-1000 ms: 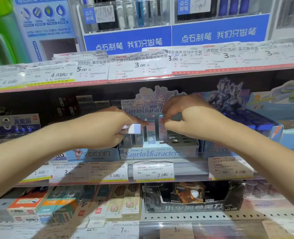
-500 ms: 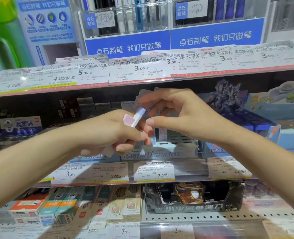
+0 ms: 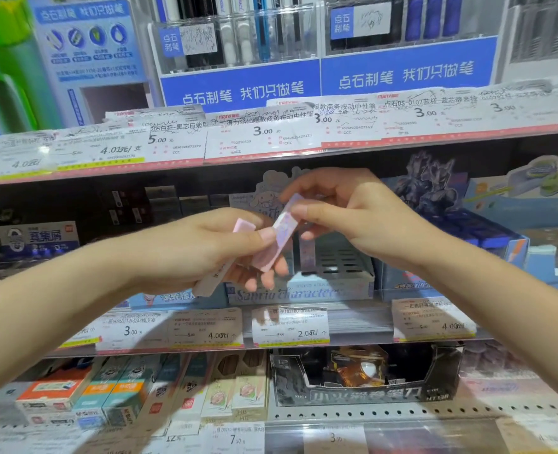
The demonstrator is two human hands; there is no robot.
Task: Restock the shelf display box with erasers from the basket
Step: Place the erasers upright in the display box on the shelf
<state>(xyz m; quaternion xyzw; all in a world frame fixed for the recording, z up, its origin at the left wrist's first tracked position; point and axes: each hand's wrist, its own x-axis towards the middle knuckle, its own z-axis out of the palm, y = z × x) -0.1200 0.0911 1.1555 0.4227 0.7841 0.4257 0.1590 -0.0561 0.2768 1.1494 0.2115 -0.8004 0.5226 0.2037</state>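
Note:
My left hand (image 3: 205, 247) grips a small bunch of long pink erasers (image 3: 279, 239) in front of the middle shelf. One eraser sticks up and to the right out of the bunch. My right hand (image 3: 353, 214) pinches the top end of that eraser between thumb and forefinger. Behind both hands stands the pale blue Sanrio display box (image 3: 333, 286), its slotted tray partly showing, with one eraser (image 3: 307, 253) upright in a slot. The basket is out of view.
A dark blue display box (image 3: 487, 234) stands right of the Sanrio box, and a light blue box (image 3: 179, 298) to its left. Price tags (image 3: 290, 326) line the shelf edge. Above hangs a shelf of pens (image 3: 238, 31); below sit pencil boxes (image 3: 117, 394) and a black carton (image 3: 366, 378).
Both hands drew back from the display box toward me. My left hand turned the erasers upward and my right hand came over and pinched the top one.

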